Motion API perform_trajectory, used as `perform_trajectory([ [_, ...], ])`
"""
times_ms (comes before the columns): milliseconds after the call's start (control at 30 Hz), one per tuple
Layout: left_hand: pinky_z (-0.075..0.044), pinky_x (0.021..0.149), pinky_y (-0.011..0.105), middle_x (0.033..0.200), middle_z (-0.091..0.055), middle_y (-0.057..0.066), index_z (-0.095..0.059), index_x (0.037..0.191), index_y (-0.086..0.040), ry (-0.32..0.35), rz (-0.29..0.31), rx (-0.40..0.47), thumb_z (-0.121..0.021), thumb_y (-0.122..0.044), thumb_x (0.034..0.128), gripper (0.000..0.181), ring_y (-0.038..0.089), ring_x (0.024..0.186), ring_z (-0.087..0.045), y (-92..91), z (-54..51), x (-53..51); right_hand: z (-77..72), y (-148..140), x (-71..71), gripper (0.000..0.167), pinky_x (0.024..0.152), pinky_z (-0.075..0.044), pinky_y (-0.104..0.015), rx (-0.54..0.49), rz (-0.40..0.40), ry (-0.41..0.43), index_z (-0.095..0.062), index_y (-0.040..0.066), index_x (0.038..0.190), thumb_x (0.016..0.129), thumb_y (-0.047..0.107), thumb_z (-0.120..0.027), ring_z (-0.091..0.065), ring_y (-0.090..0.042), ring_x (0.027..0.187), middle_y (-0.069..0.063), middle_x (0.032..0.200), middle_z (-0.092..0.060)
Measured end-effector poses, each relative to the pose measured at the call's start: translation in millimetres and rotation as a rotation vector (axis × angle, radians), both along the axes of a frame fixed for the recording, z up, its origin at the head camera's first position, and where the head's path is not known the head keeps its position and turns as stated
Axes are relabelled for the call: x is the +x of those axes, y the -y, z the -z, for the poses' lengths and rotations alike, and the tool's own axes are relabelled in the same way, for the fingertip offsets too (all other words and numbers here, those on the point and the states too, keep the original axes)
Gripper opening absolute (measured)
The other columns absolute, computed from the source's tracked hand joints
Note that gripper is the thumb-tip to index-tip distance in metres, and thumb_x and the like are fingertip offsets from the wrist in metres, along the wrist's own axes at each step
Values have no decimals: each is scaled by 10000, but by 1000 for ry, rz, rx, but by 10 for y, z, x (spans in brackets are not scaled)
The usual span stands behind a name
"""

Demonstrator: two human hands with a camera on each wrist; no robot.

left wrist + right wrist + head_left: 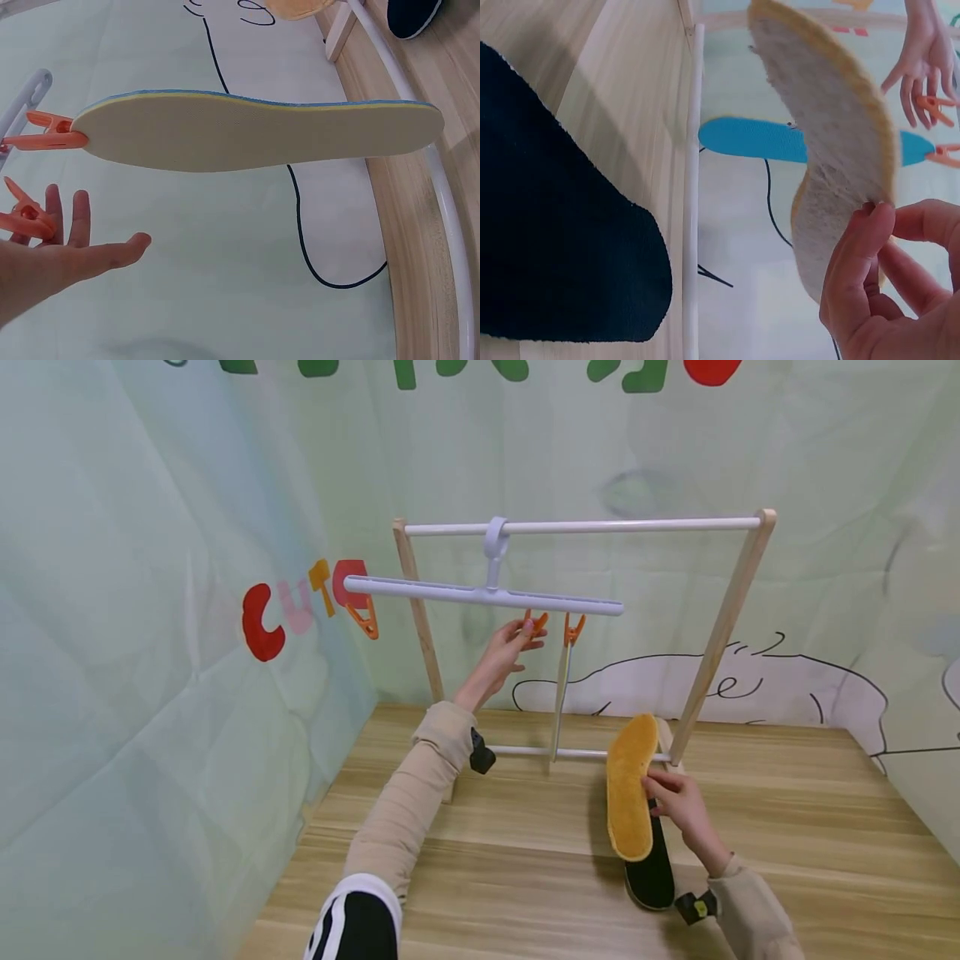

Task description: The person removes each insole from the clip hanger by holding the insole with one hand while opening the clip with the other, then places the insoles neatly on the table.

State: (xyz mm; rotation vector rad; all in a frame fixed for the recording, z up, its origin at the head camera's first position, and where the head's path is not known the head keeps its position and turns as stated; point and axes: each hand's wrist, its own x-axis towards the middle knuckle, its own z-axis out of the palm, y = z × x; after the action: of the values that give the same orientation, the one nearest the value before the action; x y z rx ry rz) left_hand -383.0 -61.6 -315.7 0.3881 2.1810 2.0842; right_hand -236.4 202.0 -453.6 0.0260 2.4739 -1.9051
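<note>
A lilac hanger (pixel 450 594) hangs from the rack's top bar with several orange clips. My left hand (pixel 498 662) touches the middle clip (pixel 28 223), fingers extended behind it and thumb held away in the left wrist view. Beside it, another clip (pixel 573 632) holds the end of an upright insole (pixel 255 131), beige on one face and blue on the other. My right hand (pixel 686 810) pinches the edge of a fuzzy yellow insole (pixel 630 789) between thumb and fingers; its pale underside shows in the right wrist view. A black insole (pixel 654 872) lies on the table below.
The rack has wooden side posts (pixel 723 635), a white top bar (pixel 637 526) and a white lower bar (pixel 517 750). A third orange clip (pixel 364 620) hangs at the hanger's left end. Printed cloth walls (pixel 187 760) stand behind and left of the wooden table (pixel 525 877).
</note>
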Motion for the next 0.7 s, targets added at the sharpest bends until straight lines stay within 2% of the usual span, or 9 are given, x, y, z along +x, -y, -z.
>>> perform_trajectory([
  [333,-296,958,617,1288,-502,158,-436,1257,-67,0,3,-5,-384,-350,941,427,265,1180,-496,4,11,2,13,-120,-53,480,622,-509,-213,23,-13,87,-441,-128,1229,914,229,-498,-535,30,694,153,758,-571],
  [567,-302,957,612,1264,-535,120,-445,1249,-80,14,-10,-6,-387,-353,940,417,259,1163,-514,11,17,0,82,-132,-60,485,631,-510,-217,31,-65,119,-452,-124,1222,908,241,-510,-535,-1,709,130,781,-588],
  [700,-292,961,618,1271,-529,124,-442,1255,-84,7,3,-9,-384,-357,941,420,260,1166,-511,8,17,8,130,-131,-56,479,625,-503,-223,55,-79,140,-450,-112,1233,913,241,-502,-529,-21,718,92,816,-609],
])
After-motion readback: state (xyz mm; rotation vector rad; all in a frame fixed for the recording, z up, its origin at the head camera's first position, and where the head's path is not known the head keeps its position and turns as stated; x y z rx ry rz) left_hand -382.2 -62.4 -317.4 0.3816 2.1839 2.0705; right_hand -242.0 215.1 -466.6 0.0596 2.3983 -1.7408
